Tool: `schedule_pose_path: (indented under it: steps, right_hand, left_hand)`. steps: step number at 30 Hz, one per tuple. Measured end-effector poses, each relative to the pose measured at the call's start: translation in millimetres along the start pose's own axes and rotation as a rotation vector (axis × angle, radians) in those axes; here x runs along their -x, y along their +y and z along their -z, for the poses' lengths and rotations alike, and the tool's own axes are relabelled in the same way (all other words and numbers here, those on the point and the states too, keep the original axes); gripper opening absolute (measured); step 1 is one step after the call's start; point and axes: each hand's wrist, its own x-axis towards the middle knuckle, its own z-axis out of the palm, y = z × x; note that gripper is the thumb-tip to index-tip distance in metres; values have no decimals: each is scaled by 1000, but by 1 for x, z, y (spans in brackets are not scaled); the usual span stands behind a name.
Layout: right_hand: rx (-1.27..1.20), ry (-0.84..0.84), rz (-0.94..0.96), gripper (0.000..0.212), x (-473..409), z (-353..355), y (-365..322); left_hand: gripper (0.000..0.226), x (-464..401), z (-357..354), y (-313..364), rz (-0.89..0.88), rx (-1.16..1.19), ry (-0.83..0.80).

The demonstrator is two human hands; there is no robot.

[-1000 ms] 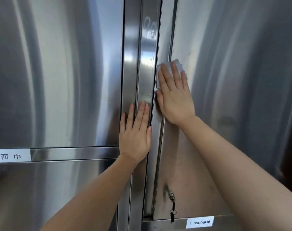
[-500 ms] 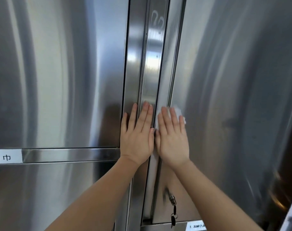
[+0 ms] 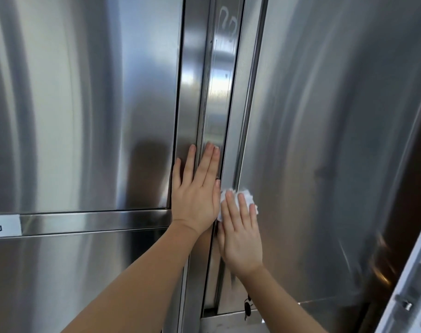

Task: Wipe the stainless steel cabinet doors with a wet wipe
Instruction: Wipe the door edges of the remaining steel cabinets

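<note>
The right door (image 3: pixel 324 140) spreads wide beyond the right hand (image 3: pixel 240 234), with much free steel above. The left hand (image 3: pixel 196 191) lies flat with straight fingers on the frame (image 3: pixel 188 104). The right hand presses the wipe (image 3: pixel 249 197) flat at the door's edge. The wipe could catch in the seam there, or the keys (image 3: pixel 247 308) below could snag it.

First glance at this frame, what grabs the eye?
Two bare hands flat on brushed steel at centre: the left hand rests on the middle post, the right hand presses a crumpled white wet wipe against the right door edge. A white label sits far left.
</note>
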Motion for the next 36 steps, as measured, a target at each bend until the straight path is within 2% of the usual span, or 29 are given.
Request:
schedule_pose_path:
  steps: [3, 9, 11, 16, 21, 23, 26, 29, 33, 36]
  right_hand:
    - [19, -27, 9, 65, -6, 3, 3]
    - [-26, 96, -31, 54, -149, 53, 38]
    - [-23, 109, -10, 54, -173, 61, 50]
    - [-53, 109, -51, 57, -118, 38, 30]
    - [-23, -85, -30, 71, 30, -4, -9]
    - [12, -148, -11, 73, 61, -9, -16]
    - [-27, -158, -13, 66, 42, -1, -11]
    - [-119, -73, -44, 61, -24, 19, 5]
    - [-116, 30, -15, 59, -105, 42, 34]
    - [-149, 32, 22, 59, -102, 43, 37]
  left_hand:
    - [61, -1, 0, 0, 1, 16, 4]
    - [64, 0, -1, -1, -8, 53, 19]
    - [63, 1, -1, -2, -15, 54, 33]
    - [62, 1, -2, -3, -18, 34, 37]
    - [61, 0, -2, -3, -21, 26, 32]
    - [62, 0, -2, -3, -18, 26, 33]
    - [63, 0, -3, -1, -9, 8, 41]
    - [63, 0, -4, 0, 2, -12, 50]
    - [64, 1, -5, -1, 1, -25, 50]
    - [64, 0, -6, -1, 8, -37, 53]
